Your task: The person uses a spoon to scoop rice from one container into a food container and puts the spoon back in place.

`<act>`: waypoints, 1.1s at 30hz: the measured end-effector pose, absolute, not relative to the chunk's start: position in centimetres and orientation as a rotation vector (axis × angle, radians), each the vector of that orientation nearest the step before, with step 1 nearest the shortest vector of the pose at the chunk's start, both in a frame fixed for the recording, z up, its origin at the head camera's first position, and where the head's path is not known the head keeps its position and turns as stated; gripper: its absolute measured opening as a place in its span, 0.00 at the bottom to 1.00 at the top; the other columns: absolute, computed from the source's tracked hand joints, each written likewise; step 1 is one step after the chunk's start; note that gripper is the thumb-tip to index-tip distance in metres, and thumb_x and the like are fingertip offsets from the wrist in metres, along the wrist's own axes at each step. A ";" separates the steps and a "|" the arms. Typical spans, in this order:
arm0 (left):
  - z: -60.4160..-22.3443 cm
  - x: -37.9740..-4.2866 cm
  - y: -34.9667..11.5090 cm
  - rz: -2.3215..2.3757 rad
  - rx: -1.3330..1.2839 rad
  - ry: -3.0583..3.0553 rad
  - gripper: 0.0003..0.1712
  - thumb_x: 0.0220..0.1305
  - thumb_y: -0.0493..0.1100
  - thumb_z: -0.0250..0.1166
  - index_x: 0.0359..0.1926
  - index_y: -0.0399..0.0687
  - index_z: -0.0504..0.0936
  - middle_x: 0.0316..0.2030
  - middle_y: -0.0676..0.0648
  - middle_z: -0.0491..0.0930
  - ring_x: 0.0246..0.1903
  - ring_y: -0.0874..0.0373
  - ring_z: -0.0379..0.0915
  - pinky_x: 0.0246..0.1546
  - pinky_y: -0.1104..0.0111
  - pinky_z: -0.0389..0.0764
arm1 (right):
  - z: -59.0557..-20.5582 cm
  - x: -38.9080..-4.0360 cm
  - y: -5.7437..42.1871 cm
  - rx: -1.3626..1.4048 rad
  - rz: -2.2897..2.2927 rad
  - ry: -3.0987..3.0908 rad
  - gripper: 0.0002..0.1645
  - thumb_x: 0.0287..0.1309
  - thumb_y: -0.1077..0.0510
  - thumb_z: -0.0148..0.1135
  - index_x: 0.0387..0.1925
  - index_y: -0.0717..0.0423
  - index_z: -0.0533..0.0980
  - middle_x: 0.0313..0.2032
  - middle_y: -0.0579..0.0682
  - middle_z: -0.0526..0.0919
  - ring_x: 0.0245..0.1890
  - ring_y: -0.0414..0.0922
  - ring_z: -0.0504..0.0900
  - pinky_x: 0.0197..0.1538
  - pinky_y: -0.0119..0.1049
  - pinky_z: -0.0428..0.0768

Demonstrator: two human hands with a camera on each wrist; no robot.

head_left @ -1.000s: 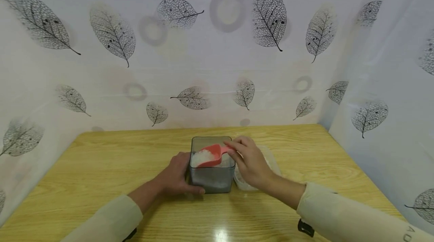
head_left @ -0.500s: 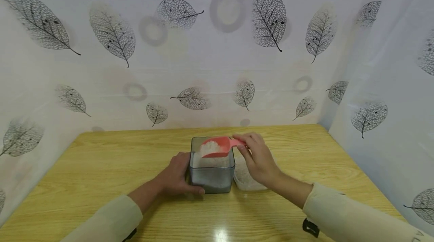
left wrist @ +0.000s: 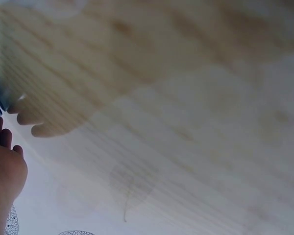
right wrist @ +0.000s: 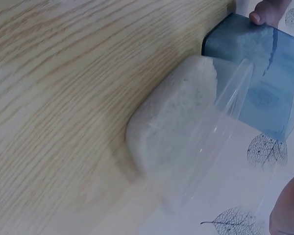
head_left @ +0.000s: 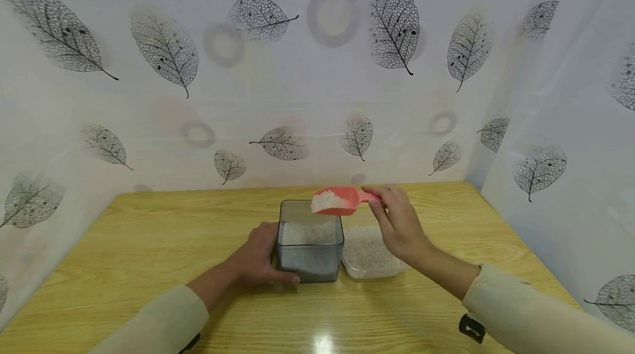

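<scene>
My right hand [head_left: 403, 228] pinches the handle of a pink scoop [head_left: 350, 199], raised above the back right of a grey see-through square container [head_left: 310, 264]. White grains [head_left: 327, 200] are heaped in the scoop, and more lie inside the container. Against the container's left side, my left hand [head_left: 255, 257] holds it, thumb along the front near the base. In the left wrist view, that hand [left wrist: 7, 166] shows only at the left edge. A low clear tub [head_left: 373, 272] of white grains stands just right of the container. The right wrist view shows the tub [right wrist: 169, 127] beside the container [right wrist: 269, 93].
The wooden table [head_left: 163, 243] reaches back to a white curtain [head_left: 297, 95] printed with dark leaves, which also hangs on both sides. Wood surface shows in front of the container and to its left.
My right hand lifts the loaded scoop up and to the right, out of the container to above its rim. More of the clear tub now shows. My left hand and the container stay put.
</scene>
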State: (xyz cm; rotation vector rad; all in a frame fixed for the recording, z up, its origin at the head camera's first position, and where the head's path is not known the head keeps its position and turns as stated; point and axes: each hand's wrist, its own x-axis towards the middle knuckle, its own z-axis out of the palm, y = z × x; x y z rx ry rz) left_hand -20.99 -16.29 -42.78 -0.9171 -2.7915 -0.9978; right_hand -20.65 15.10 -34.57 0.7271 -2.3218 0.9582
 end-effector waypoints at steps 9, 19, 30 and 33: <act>-43.0 -21.0 -16.3 -0.973 -0.922 -2.774 0.55 0.38 0.74 0.76 0.65 0.56 0.68 0.54 0.57 0.75 0.51 0.60 0.65 0.60 0.52 0.66 | -34.9 -20.8 18.0 0.684 0.925 -2.299 0.15 0.71 0.68 0.52 0.54 0.65 0.78 0.41 0.56 0.80 0.41 0.47 0.73 0.42 0.38 0.67; -43.2 -21.0 -16.3 -0.965 -0.920 -2.773 0.55 0.38 0.74 0.76 0.65 0.57 0.68 0.55 0.58 0.74 0.52 0.61 0.65 0.60 0.53 0.66 | -36.2 -21.0 20.9 0.709 0.804 -2.312 0.13 0.70 0.69 0.51 0.52 0.67 0.76 0.37 0.54 0.77 0.38 0.43 0.67 0.41 0.35 0.63; -43.1 -21.0 -16.4 -0.974 -0.913 -2.784 0.56 0.38 0.75 0.75 0.65 0.58 0.67 0.56 0.58 0.74 0.52 0.61 0.65 0.61 0.52 0.66 | -37.8 -21.5 22.4 0.861 0.569 -2.327 0.10 0.64 0.70 0.59 0.47 0.65 0.78 0.34 0.52 0.74 0.37 0.46 0.65 0.42 0.38 0.62; -43.1 -21.0 -16.3 -0.980 -0.912 -2.784 0.56 0.38 0.76 0.75 0.65 0.58 0.67 0.55 0.59 0.74 0.52 0.61 0.65 0.61 0.53 0.66 | -38.0 -21.6 22.5 0.896 0.509 -2.318 0.09 0.65 0.68 0.58 0.46 0.63 0.78 0.35 0.50 0.73 0.36 0.44 0.64 0.41 0.38 0.63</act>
